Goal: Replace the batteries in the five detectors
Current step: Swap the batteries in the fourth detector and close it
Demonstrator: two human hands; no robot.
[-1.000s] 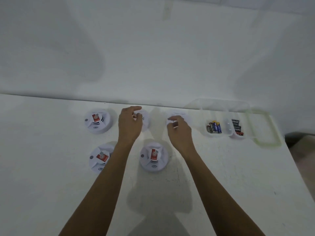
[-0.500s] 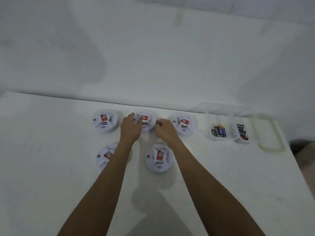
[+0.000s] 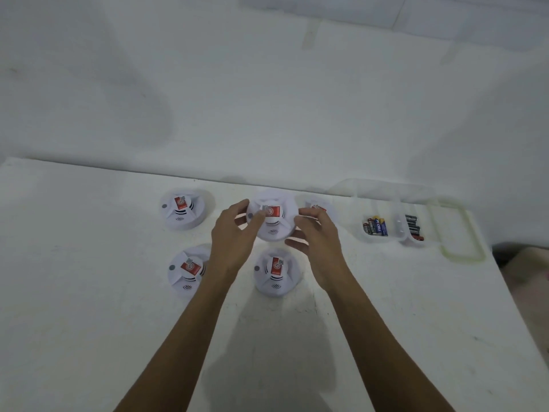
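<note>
Five round white detectors with red labels are in view. Both hands hold the middle back detector (image 3: 274, 220) lifted off the white table (image 3: 89, 307): my left hand (image 3: 233, 236) grips its left rim, my right hand (image 3: 315, 236) grips its right rim. Another detector (image 3: 181, 212) sits at the back left. The back right detector (image 3: 319, 208) is partly hidden behind my right fingers. Two more detectors (image 3: 186, 270) (image 3: 277, 272) lie in the front row. A clear plastic box (image 3: 395, 217) to the right holds batteries (image 3: 375, 226) in one compartment and darker batteries (image 3: 413, 227) in the other.
The box's lid with a pale green rim (image 3: 462, 233) lies open at the far right, close to the table's right edge. A white wall (image 3: 267, 99) rises right behind the table. Floor shows beyond the right edge.
My right hand left the back right detector and joined my left hand at the middle back one. Both hands have now lifted that detector and brought it toward me.
</note>
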